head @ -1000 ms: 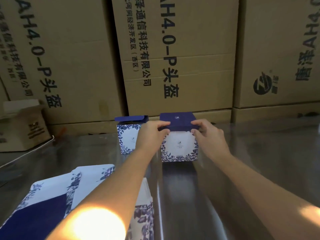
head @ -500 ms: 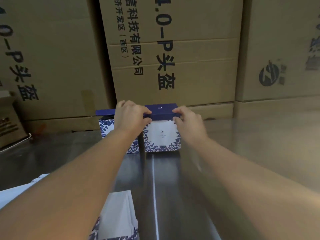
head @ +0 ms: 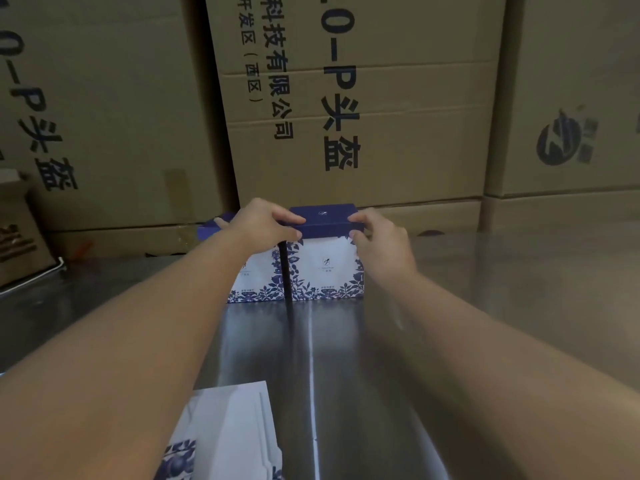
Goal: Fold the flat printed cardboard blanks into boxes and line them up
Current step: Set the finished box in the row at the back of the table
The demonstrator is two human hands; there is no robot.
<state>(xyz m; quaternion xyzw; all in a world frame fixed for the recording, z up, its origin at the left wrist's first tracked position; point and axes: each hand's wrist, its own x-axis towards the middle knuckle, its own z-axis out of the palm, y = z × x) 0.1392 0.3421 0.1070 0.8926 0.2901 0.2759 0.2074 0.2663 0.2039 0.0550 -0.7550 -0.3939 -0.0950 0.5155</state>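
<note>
Two folded boxes, white with blue leaf print and dark blue lids, stand side by side at the far edge of the steel table (head: 485,306). My left hand (head: 263,225) pinches the left front corner of the right box (head: 327,268) at its lid, and my right hand (head: 381,244) pinches the right front corner. My left forearm partly covers the left box (head: 258,282), whose lid flap sticks out to the left. Flat printed blanks (head: 228,434) lie near me at the bottom left.
Large brown shipping cartons (head: 353,98) with black printing form a wall right behind the boxes. A smaller open carton (head: 17,237) sits at the far left.
Both hands carried the right box leftward until it stands close beside the left box. My view has shifted forward, so the flat blanks show less.
</note>
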